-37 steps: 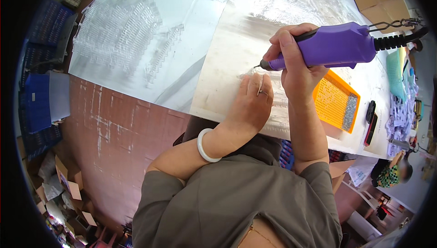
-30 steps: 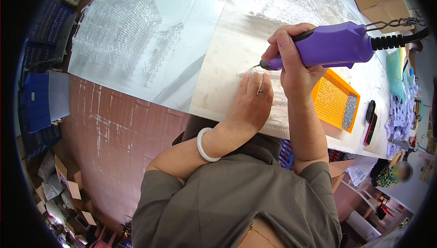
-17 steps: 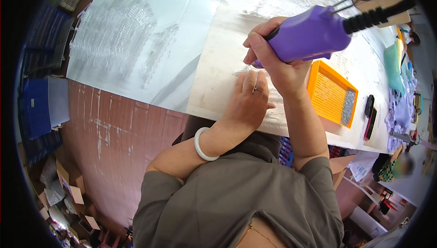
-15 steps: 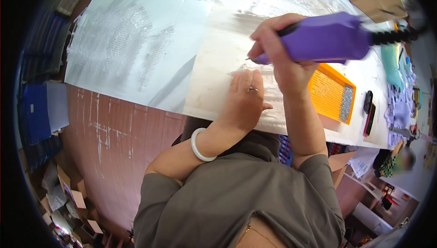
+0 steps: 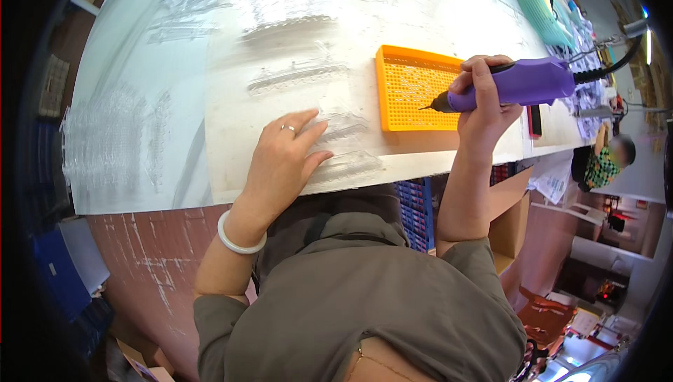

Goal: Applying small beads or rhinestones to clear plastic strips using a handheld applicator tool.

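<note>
My right hand (image 5: 484,101) is wrapped round a purple electric screwdriver (image 5: 536,87) with a black nose and a coiled black cord. Its thin bit points left and appears over an orange perforated tray (image 5: 383,112) holding many small pale pieces, too small to make out. On the worktable, my left hand (image 5: 284,154) has its fingers spread, nearest to clear plastic strips (image 5: 343,126) and touching or almost touching their edge. Farther off lies another clear strip with a toothed edge (image 5: 298,79). I cannot tell whether the bit touches anything in the tray.
Transparent sheets or strips (image 5: 130,133) cover the left of the white table (image 5: 189,87). A teal basket (image 5: 536,14) stands at the far right, and a dark red-and-black item (image 5: 535,122) lies beyond the tray. Another person (image 5: 606,161) is at the right, near a cardboard box (image 5: 508,220).
My right hand has carried the screwdriver away from beside my left hand to the orange tray. My left hand's fingers have spread apart. The whole view has shifted.
</note>
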The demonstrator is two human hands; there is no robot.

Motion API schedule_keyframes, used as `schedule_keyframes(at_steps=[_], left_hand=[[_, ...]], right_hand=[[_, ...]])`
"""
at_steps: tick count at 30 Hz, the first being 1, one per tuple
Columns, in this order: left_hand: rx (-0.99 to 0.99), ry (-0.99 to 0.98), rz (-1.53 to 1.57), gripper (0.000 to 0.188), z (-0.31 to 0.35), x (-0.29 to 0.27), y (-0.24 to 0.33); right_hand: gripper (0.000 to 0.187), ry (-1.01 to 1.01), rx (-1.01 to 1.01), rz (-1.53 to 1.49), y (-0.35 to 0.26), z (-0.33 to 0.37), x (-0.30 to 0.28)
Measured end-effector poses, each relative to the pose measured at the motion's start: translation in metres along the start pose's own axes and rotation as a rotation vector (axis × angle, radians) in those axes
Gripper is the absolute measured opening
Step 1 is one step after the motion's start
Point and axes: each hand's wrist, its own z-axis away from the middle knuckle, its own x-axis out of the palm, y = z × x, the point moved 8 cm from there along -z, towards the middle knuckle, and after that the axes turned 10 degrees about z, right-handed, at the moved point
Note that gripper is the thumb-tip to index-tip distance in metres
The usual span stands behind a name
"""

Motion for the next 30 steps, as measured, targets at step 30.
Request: schedule_keyframes(at_steps=[30], left_hand=[[-0.130,0.139,0.164,0.026,0.007,0.015,-0.010]], right_hand=[[0.002,-0.063,0.052,0.027,0.022,0.005,-0.011]])
